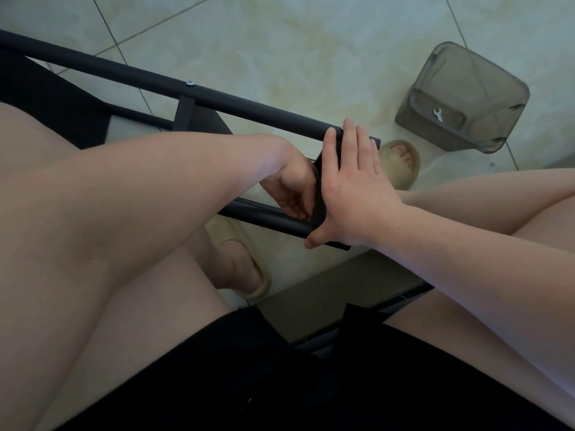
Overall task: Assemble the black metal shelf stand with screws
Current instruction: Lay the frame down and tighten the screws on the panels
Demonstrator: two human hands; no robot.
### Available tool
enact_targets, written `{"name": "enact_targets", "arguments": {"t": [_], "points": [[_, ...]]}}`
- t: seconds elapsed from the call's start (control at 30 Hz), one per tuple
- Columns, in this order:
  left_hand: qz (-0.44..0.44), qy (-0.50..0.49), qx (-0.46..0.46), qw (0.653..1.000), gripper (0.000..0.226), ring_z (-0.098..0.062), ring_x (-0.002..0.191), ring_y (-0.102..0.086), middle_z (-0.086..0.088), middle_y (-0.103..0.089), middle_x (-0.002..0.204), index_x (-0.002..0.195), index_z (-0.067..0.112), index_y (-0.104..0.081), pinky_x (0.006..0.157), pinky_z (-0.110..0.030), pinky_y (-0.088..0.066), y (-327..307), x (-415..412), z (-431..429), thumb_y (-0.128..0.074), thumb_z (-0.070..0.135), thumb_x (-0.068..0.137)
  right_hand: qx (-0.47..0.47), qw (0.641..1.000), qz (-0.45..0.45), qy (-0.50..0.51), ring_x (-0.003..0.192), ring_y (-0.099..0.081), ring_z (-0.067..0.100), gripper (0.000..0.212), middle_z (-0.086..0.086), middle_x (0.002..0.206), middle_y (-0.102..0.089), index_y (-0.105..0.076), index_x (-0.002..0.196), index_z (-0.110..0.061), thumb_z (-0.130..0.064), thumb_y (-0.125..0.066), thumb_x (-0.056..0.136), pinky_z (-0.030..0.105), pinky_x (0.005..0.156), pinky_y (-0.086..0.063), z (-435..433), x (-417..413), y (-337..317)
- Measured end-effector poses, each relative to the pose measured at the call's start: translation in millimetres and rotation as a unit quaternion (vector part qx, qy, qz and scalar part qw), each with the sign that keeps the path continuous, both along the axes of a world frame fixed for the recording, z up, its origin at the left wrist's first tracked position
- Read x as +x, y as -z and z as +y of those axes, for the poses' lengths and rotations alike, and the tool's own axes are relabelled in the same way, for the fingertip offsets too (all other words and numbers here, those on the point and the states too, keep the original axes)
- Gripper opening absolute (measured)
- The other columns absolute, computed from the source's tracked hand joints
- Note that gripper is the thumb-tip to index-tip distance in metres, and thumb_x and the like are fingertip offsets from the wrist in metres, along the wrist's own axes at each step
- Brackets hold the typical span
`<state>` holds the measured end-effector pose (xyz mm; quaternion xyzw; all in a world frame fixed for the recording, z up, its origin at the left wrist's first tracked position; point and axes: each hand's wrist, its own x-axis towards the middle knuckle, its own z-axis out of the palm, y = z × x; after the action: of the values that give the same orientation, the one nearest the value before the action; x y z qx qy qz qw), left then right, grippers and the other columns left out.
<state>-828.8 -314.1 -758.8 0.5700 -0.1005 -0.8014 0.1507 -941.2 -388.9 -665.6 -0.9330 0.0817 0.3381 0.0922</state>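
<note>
Pale tiled floor [280,42] under it all, with the black frame held low between the person's knees. The right hand [351,188] is flat, fingers straight, pressing on the outer face of the black end plate [319,209] that bridges the two rails. Its fingertips reach the upper tube [249,110] and the thumb hooks under the lower tube [267,217]. The left hand [291,194] is tucked just behind that plate with its fingers curled. It's dark in there, so I can't tell if it's pinching a screw or only bracing.

My guess is the step is fixing the end plate to the tube ends. Next up, the holes need lining up and the plate has to stay put while a screw starts. One screw [189,84] already sits further along the upper tube. The wrench [438,114] lies in the grey bin [485,88], well apart from both hands.
</note>
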Motion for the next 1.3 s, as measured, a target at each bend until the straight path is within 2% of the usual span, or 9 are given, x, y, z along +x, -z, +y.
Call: {"name": "enact_targets", "arguments": {"t": [0.1,0.23,0.33,0.43,0.53,0.67,1.0,1.13,1.3], "points": [[0.001,-0.009,-0.01,1.0,0.035,-0.019,0.084,-0.063,-0.013,-0.064,0.1,0.124,-0.002,-0.06,0.078,-0.028,-0.056,0,-2,3,-0.052,-0.011,0.091,0.001,1.0,0.0,0.002,0.15,0.022,0.047,0.167,0.032,0.159,0.027,0.025,0.153,0.002,-0.077,-0.083,0.053,0.051,0.123,0.008,0,0,-1],[-0.005,-0.004,-0.022,1.0,0.032,-0.021,0.09,-0.065,-0.016,-0.065,0.11,0.12,-0.002,-0.062,0.082,-0.029,-0.057,-1,-1,2,-0.054,-0.011,0.091,0.002,1.0,0.003,0.0,0.15,0.022,0.047,0.167,0.032,0.159,0.028,0.025,0.152,0.003,-0.077,-0.083,0.052,0.052,0.124,0.008,-1,0,-1],[-0.031,0.054,-0.019,0.998,0.032,-0.02,0.098,-0.069,-0.009,-0.073,0.114,0.123,0.006,-0.067,0.086,-0.033,-0.057,-3,9,-1,-0.063,0.002,0.091,-0.001,1.0,0.002,-0.003,0.15,0.021,0.047,0.167,0.032,0.159,0.027,0.025,0.152,0.002,-0.077,-0.083,0.053,0.052,0.125,0.007,-1,2,-2],[-0.052,0.092,-0.01,0.994,0.026,-0.016,0.097,-0.069,0.003,-0.077,0.104,0.112,0.019,-0.073,0.081,-0.032,-0.055,-6,15,-1,-0.073,0.017,0.087,0.0,1.0,0.007,-0.003,0.15,0.022,0.046,0.167,0.032,0.159,0.028,0.026,0.152,0.002,-0.077,-0.083,0.053,0.051,0.124,0.008,-2,3,-3],[-0.06,0.093,-0.015,0.994,0.013,-0.014,0.082,-0.066,0.003,-0.076,0.091,0.096,0.018,-0.075,0.072,-0.026,-0.052,-4,9,-2,-0.071,0.011,0.087,0.0,1.0,0.008,-0.003,0.15,0.022,0.046,0.167,0.031,0.159,0.028,0.026,0.152,0.001,-0.077,-0.083,0.053,0.051,0.125,0.007,-2,3,-4],[-0.046,0.091,-0.024,0.994,0.015,-0.01,0.067,-0.062,0.001,-0.072,0.076,0.09,0.014,-0.073,0.063,-0.021,-0.048,-2,8,-4,-0.064,0.002,0.089,-0.001,1.0,0.009,-0.006,0.15,0.021,0.047,0.166,0.033,0.159,0.027,0.025,0.152,0.002,-0.076,-0.083,0.053,0.052,0.125,0.006,-2,3,-4],[-0.031,0.07,-0.014,0.997,0.017,-0.016,0.084,-0.066,0.001,-0.073,0.093,0.1,0.017,-0.073,0.071,-0.027,-0.053,4,11,1,-0.067,0.007,0.088,-0.003,1.0,0.006,-0.006,0.151,0.021,0.047,0.166,0.032,0.159,0.027,0.025,0.153,0.002,-0.078,-0.082,0.053,0.052,0.124,0.006,-1,3,-1],[-0.024,0.072,-0.01,0.997,0.015,-0.014,0.076,-0.062,0.001,-0.072,0.081,0.09,0.015,-0.073,0.069,-0.024,-0.049,7,8,0,-0.063,0.003,0.09,-0.003,1.0,0.005,-0.006,0.15,0.021,0.047,0.167,0.033,0.159,0.027,0.025,0.152,0.002,-0.078,-0.082,0.053,0.052,0.124,0.006,-2,3,-1],[-0.02,0.072,-0.016,0.997,0.017,-0.013,0.074,-0.062,0.001,-0.072,0.077,0.095,0.013,-0.071,0.069,-0.024,-0.05,6,9,-1,-0.062,0.0,0.09,-0.001,1.0,0.006,-0.005,0.15,0.021,0.048,0.166,0.033,0.159,0.027,0.025,0.152,0.003,-0.077,-0.083,0.053,0.052,0.124,0.006,-2,3,-1]]}}
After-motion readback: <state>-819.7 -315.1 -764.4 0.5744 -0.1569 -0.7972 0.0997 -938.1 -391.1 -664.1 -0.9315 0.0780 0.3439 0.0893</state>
